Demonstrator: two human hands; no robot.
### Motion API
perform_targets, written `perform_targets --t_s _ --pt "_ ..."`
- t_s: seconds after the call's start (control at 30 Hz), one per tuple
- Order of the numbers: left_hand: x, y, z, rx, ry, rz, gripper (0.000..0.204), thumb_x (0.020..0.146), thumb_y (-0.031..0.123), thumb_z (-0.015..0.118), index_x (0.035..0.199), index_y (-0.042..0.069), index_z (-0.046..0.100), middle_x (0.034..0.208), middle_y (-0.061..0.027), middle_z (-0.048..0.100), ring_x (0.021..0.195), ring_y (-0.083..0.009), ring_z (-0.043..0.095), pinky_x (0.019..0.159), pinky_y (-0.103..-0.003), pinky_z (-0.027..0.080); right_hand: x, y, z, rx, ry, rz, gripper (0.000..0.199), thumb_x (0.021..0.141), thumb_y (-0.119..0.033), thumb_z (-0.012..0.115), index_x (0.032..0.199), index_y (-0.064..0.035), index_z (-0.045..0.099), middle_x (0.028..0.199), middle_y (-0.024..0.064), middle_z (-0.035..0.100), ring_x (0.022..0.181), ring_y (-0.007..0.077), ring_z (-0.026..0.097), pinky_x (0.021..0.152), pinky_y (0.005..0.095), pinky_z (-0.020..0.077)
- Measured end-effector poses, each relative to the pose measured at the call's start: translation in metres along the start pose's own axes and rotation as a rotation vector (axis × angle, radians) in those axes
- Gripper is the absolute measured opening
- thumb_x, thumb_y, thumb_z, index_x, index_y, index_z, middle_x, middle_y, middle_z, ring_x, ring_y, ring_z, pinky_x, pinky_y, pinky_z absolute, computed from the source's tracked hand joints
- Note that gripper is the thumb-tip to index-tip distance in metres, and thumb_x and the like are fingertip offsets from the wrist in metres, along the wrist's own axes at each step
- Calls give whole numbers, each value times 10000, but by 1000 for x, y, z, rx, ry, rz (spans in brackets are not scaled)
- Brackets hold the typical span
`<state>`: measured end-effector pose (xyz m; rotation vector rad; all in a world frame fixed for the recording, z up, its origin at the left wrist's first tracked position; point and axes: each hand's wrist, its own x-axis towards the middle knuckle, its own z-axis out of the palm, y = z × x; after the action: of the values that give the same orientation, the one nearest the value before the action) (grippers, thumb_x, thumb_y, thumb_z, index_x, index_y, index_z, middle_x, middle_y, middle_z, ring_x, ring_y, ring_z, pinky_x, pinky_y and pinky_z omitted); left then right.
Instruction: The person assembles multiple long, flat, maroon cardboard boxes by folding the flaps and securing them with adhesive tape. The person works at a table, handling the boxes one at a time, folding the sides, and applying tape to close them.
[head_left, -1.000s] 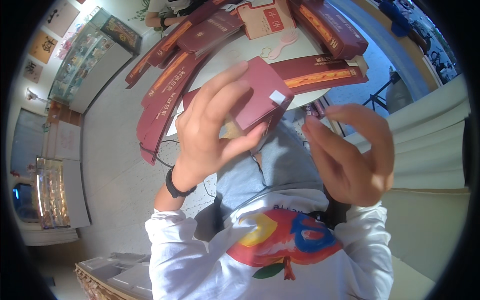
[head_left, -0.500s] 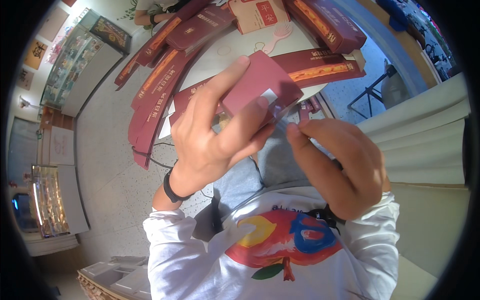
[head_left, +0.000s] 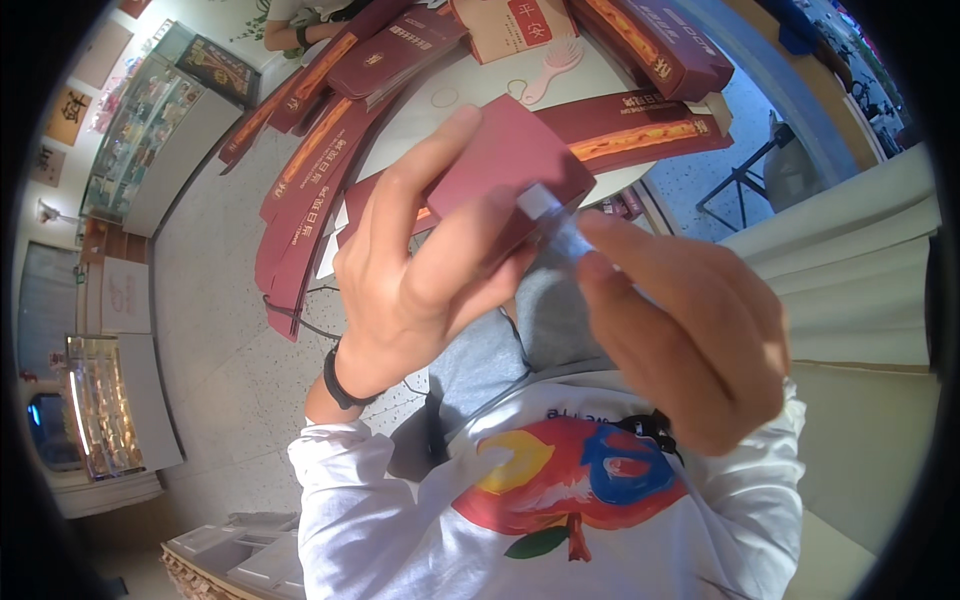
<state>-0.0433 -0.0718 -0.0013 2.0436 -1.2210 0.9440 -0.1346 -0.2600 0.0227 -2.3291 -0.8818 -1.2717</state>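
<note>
A maroon cardboard box (head_left: 515, 150) is tilted up in front of me. My left hand (head_left: 400, 275) grips it, fingers along its side and thumb near the front edge. Beside that edge, my right hand (head_left: 695, 335) pinches a clear, shiny plastic strip (head_left: 567, 242) between thumb and forefinger. A pale tab (head_left: 538, 201) at the strip's upper end overlaps the box edge; whether it sticks there I cannot tell. Blur hides the strip's exact kind.
Long maroon boxes (head_left: 640, 135) and flattened maroon cartons (head_left: 320, 165) lie around the white table (head_left: 440, 110). A pink hairbrush (head_left: 553, 68) and a tan package (head_left: 510, 28) rest at the far side. Another person's arm (head_left: 285, 35) shows at the top left.
The pale tab, flat against the box before, now stands at its edge. My right hand has shifted slightly down and right, and the box slightly left.
</note>
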Motion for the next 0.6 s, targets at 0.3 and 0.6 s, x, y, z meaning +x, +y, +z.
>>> perform_targets --t_s 0.3,0.6 --pt "-1 -1 3 -26 12 28 456 627 201 834 989 99 577 1244 -217 569 934 -339 628 699 -362 541 5 4 14 -43 153 -74 206 612 105 737 806 96 668 880 171 677 672 232 658 557 275 544" --pt "-4 6 -3 32 -100 -5 474 712 200 818 1092 66 568 1320 -229 517 1091 -334 593 691 -330 552 3 5 21 -22 88 -133 226 586 55 697 800 120 656 902 200 674 663 247 653 543 276 537"
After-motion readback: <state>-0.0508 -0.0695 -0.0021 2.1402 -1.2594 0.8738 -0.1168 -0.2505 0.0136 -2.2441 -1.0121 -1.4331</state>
